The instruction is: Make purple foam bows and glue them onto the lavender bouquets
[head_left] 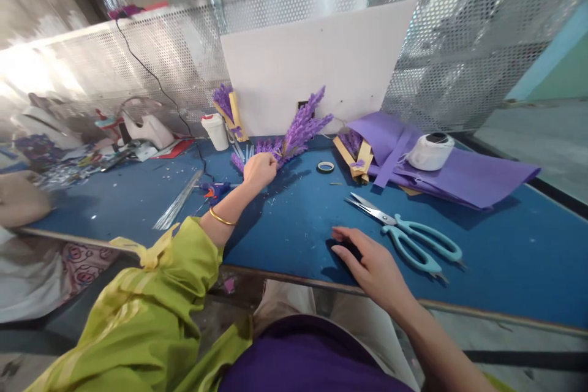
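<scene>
My left hand (260, 171) is closed, knuckles up, against a bunch of artificial lavender (305, 125) near the back of the blue table. Its fingers curl out of sight, so I cannot tell whether a stem is in them. Purple sprigs show on both sides of that hand. My right hand (367, 263) rests by the table's front edge, thumb and fingers apart, with nothing in it. To its right lie scissors (392, 220) with light-blue handles, blades partly spread. A blue glue gun (215, 191) is beside my left forearm.
A roll of tape (326, 167) lies mid-table. Purple wrapping sheets (478, 177) bear a white spool (430, 152) at right. Small wrapped lavender bouquets (361, 162) and a white cup (215, 131) stand behind. Thin wires (179, 199) lie left; another person's arm (22, 199) is beyond.
</scene>
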The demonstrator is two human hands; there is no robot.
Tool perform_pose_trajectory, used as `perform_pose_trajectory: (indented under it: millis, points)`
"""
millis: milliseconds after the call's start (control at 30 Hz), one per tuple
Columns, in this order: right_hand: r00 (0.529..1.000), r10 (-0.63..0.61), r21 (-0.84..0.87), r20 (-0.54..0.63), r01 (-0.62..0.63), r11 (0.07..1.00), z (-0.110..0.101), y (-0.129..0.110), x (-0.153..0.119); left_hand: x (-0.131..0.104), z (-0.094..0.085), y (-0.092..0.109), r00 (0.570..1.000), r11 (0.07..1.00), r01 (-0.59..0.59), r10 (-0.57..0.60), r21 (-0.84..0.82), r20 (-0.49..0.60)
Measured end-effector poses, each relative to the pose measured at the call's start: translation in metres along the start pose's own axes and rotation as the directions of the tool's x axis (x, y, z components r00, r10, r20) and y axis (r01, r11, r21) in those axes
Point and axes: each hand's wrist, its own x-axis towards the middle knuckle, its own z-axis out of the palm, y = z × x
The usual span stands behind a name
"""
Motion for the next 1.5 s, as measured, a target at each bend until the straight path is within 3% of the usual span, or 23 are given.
perform_pose_trajectory:
  millis: [133, 267, 533, 667, 767, 833, 1067, 1200, 1300, 1400, 1500]
  points:
    - [1.000, -0.005, -0.014, -0.015, 0.004, 1.000, 0.001, 0.003, 0.000, -0.014, 0.000, -0.001, 1.000, 0.981, -0.009, 0.009, -0.192, -0.002]
    - [1.000, 0.013, 0.009, -0.018, -0.012, 1.000, 0.003, 0.010, 0.002, -0.034, 0.011, 0.005, 0.998, 0.899, 0.006, 0.020, -0.438, 0.056]
    - [0.998, 0.052, 0.171, -0.042, -0.044, 0.984, 0.000, 0.000, 0.013, -0.107, 0.017, 0.045, 0.977, 0.574, 0.093, 0.105, -0.814, 0.185]
    - [0.982, 0.172, 0.408, -0.080, -0.125, 0.904, 0.002, -0.023, 0.032, -0.133, 0.028, 0.057, 0.965, 0.381, 0.140, 0.153, -0.914, 0.212]
    - [0.948, 0.319, 0.708, -0.022, -0.210, 0.675, 0.009, -0.038, 0.047, -0.142, 0.036, 0.058, 0.967, 0.418, 0.116, 0.161, -0.901, 0.199]
    - [0.933, 0.358, 0.812, 0.026, -0.229, 0.538, 0.014, -0.045, 0.055, -0.143, 0.038, 0.055, 0.970, 0.460, 0.092, 0.159, -0.883, 0.185]
    - [0.924, 0.380, 0.853, 0.041, -0.231, 0.468, 0.024, -0.057, 0.066, -0.138, 0.026, 0.039, 0.957, 0.564, 0.065, 0.199, -0.823, 0.212]
    - [0.944, 0.316, 0.830, 0.097, -0.252, 0.497, 0.024, -0.063, 0.069, -0.131, 0.004, 0.027, 0.962, 0.643, 0.038, 0.185, -0.765, 0.203]
    - [0.956, 0.246, 0.713, 0.159, -0.284, 0.641, 0.014, -0.060, 0.069, -0.119, -0.027, 0.005, 0.981, 0.764, -0.044, 0.156, -0.644, 0.117]
    - [0.959, 0.236, 0.526, 0.159, -0.284, 0.801, -0.002, -0.044, 0.067, -0.099, -0.064, -0.032, 0.991, 0.871, -0.058, 0.108, -0.488, 0.075]
    - [0.957, 0.271, 0.321, 0.106, -0.290, 0.901, -0.019, -0.018, 0.064, -0.081, -0.097, -0.081, 0.999, 0.982, 0.040, -0.035, -0.185, 0.031]
